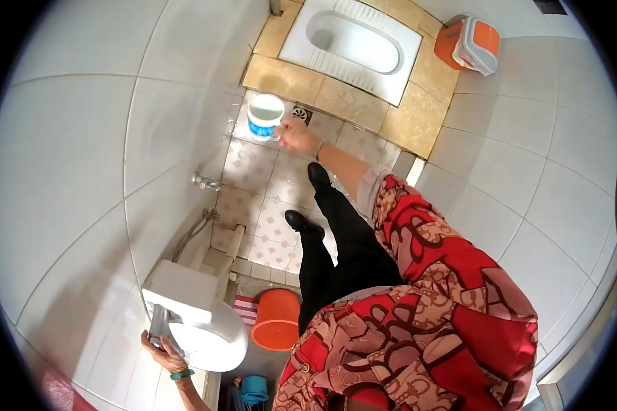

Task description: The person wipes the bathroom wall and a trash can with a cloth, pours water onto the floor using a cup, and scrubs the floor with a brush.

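My right hand (296, 135) is closed on the handle of a white plastic mug (262, 130) with a blue patterned band. The mug's wide mouth faces me, just above or on the tiled floor; which of the two I cannot tell. Below left, my left hand (163, 353) is at the grey metal faucet (159, 322) of the white washbasin (236, 335), with the faucet's end between thumb and fingers. A green bangle circles that wrist.
A squat toilet (406, 58) lies in a raised tan platform (281, 77). Beside it stands an orange bin (449, 46). A floor drain (301, 115) is near the mug. A wall tap (207, 182), an orange bucket (277, 322) and a blue container (254, 389) are at the left.
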Demonstrator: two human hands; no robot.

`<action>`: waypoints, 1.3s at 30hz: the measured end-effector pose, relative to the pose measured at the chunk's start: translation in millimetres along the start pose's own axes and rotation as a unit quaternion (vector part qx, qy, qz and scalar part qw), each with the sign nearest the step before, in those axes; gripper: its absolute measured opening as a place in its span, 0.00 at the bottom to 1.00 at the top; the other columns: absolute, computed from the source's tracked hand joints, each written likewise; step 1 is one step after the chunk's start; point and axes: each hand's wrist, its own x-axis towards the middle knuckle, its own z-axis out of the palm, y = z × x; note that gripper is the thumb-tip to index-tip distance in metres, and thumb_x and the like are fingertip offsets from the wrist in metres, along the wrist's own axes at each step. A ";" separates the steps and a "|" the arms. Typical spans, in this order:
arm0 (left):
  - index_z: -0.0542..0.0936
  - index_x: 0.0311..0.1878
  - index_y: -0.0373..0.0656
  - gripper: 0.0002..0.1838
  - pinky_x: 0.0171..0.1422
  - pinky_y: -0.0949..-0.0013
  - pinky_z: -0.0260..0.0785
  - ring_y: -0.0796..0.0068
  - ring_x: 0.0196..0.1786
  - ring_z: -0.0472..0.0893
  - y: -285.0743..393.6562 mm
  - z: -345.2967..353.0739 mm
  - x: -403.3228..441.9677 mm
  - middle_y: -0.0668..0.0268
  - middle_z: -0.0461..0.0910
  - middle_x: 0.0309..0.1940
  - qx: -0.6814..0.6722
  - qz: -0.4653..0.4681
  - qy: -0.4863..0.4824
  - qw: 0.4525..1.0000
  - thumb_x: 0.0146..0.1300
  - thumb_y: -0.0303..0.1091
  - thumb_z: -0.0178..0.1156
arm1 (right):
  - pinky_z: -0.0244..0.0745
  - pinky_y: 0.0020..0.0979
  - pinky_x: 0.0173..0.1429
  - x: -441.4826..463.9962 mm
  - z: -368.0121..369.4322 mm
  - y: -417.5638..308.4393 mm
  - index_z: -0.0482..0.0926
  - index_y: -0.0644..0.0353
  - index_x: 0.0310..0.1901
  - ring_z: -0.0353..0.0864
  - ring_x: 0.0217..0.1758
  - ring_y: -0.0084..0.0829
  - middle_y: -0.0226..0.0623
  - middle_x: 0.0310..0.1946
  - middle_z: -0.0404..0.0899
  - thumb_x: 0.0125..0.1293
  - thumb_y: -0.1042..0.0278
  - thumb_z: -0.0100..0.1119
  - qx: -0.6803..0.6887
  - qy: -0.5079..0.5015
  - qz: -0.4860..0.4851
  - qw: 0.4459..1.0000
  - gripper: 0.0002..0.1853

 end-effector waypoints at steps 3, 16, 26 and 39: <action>0.60 0.59 0.38 0.29 0.51 0.69 0.63 0.67 0.49 0.66 -4.9 -0.6 -0.8 0.56 0.65 0.50 -0.045 -0.006 -0.008 0.999 0.62 0.47 0.52 | 0.67 0.26 0.19 -19.5 14.0 18.0 0.73 0.68 0.25 0.71 0.14 0.25 0.37 0.16 0.74 0.57 0.62 0.50 0.011 -0.030 0.012 0.999 0.15; 0.60 0.59 0.37 0.27 0.52 0.67 0.62 0.63 0.48 0.67 -15.8 0.2 2.5 0.54 0.65 0.50 0.008 0.014 -0.008 1.000 0.62 0.43 0.52 | 0.55 0.24 0.13 -53.3 -44.2 54.7 0.72 0.62 0.25 0.62 0.11 0.20 0.32 0.14 0.69 0.56 0.63 0.52 0.225 0.030 0.084 0.970 0.10; 0.61 0.58 0.39 0.27 0.45 0.67 0.64 0.66 0.41 0.67 -5.9 3.1 0.7 0.57 0.66 0.45 0.029 0.045 0.011 0.999 0.62 0.46 0.52 | 0.50 0.26 0.14 -51.8 -162.4 71.0 0.72 0.62 0.26 0.57 0.09 0.19 0.33 0.13 0.67 0.55 0.66 0.51 0.155 0.165 0.227 0.947 0.08; 0.60 0.59 0.37 0.29 0.60 0.60 0.57 0.56 0.55 0.65 -24.2 -3.2 4.5 0.52 0.64 0.54 0.039 -0.009 -0.022 0.999 0.62 0.47 0.50 | 0.58 0.24 0.12 -172.0 -175.3 224.5 0.71 0.62 0.22 0.65 0.10 0.22 0.32 0.13 0.70 0.55 0.64 0.56 0.056 0.256 0.244 0.934 0.11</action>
